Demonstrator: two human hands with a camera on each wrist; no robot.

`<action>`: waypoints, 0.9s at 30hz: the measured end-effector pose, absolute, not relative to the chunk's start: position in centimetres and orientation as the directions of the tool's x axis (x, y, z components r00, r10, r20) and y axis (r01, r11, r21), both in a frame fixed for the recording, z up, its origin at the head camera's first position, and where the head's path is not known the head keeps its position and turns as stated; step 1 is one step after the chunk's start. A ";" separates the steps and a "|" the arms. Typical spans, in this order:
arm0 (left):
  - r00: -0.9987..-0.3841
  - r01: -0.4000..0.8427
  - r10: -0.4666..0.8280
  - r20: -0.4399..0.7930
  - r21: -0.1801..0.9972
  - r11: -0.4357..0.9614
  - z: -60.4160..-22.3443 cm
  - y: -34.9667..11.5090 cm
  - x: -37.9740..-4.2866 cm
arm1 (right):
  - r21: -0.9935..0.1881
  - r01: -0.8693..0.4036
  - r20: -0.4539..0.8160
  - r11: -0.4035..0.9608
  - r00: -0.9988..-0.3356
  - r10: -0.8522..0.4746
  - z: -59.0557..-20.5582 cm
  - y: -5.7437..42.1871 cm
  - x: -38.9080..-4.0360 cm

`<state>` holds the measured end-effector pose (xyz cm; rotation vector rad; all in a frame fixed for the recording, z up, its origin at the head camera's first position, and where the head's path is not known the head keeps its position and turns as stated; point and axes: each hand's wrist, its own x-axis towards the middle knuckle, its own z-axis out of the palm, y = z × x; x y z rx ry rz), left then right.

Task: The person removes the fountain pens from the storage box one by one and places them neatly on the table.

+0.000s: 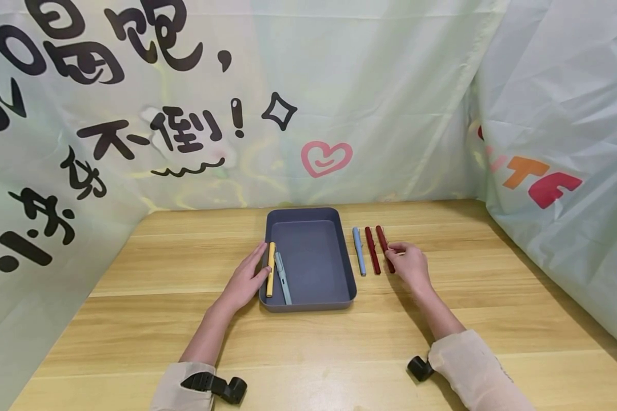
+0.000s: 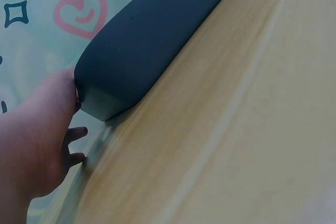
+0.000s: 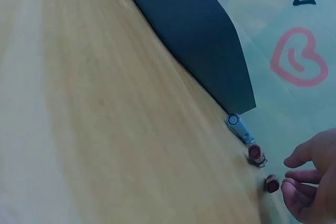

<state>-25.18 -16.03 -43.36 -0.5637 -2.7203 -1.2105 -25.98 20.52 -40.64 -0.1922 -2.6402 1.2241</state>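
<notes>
A dark blue-grey tray (image 1: 308,307) stands on the table. My left hand (image 1: 245,279) rests along its left wall, fingers straight on the outside and thumb over the rim. Inside, beside that wall, lie a yellow pen (image 1: 271,274) and a grey-blue pen (image 1: 283,278). To the tray's right a light blue pen (image 1: 359,251), a dark red pen (image 1: 372,251) and a second dark red pen (image 1: 382,237) lie side by side. My right hand (image 1: 410,265) is at this last pen, fingertips over its middle. A gap shows between thumb and fingers in the right wrist view.
The wooden table (image 1: 185,257) reaches back to a printed cloth (image 1: 391,103) with black characters and a pink heart. More cloth hangs at both sides. Each sleeve carries a black wrist camera, a left one (image 1: 233,391) and a right one (image 1: 420,369).
</notes>
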 end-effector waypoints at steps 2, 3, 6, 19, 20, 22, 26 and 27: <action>-0.927 0.373 0.287 0.244 0.696 0.613 -43.4 -16.0 -25.2 | -0.764 0.004 0.159 0.645 -0.968 0.195 -40.3 20.3 -25.9; -0.927 0.371 0.286 0.242 0.696 0.614 -43.4 -16.0 -25.2 | -0.763 -0.006 0.165 0.646 -0.969 0.186 -40.1 20.2 -25.8; -0.929 0.367 0.283 0.239 0.698 0.615 -43.3 -16.0 -25.1 | -0.776 -0.029 0.167 0.630 -0.973 0.161 -39.5 19.6 -25.6; -0.930 0.364 0.282 0.236 0.698 0.616 -43.2 -15.9 -25.0 | -0.762 -0.172 0.256 0.624 -0.966 0.047 -37.1 15.6 -24.5; -0.930 0.363 0.281 0.234 0.699 0.617 -43.2 -15.9 -25.0 | -0.760 -0.182 0.260 0.624 -0.965 0.035 -37.0 15.2 -24.4; -0.931 0.361 0.280 0.234 0.699 0.617 -43.2 -15.9 -25.0 | -0.759 -0.194 0.256 0.622 -0.967 0.010 -36.7 14.4 -24.2; -0.932 0.360 0.276 0.235 0.697 0.620 -43.3 -15.9 -25.0 | -0.750 -0.228 0.269 0.621 -0.963 -0.028 -36.5 12.7 -23.8; -0.932 0.360 0.275 0.237 0.698 0.619 -43.3 -15.9 -25.0 | -0.749 -0.233 0.268 0.620 -0.963 -0.039 -36.5 12.3 -23.6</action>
